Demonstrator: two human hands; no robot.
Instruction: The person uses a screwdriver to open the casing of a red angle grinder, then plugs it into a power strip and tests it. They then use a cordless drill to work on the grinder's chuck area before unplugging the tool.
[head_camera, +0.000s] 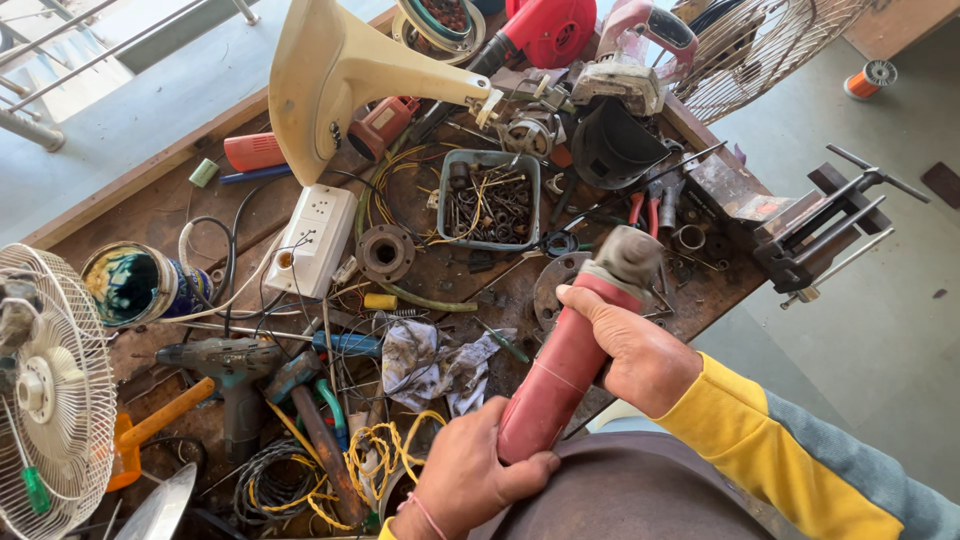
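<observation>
Head view, both hands gripping red grinder (565, 365), grey tray (449, 163) holding screws (495, 205)

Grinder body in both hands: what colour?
Red grinder body, grey metal head; head view, the only one.

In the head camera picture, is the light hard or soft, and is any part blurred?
Head view: hard sunlight, dark shadows under the cream plastic fan base; the grey metal head of the red cylindrical angle grinder looks slightly blurred; edges bend from the wide lens.
</observation>
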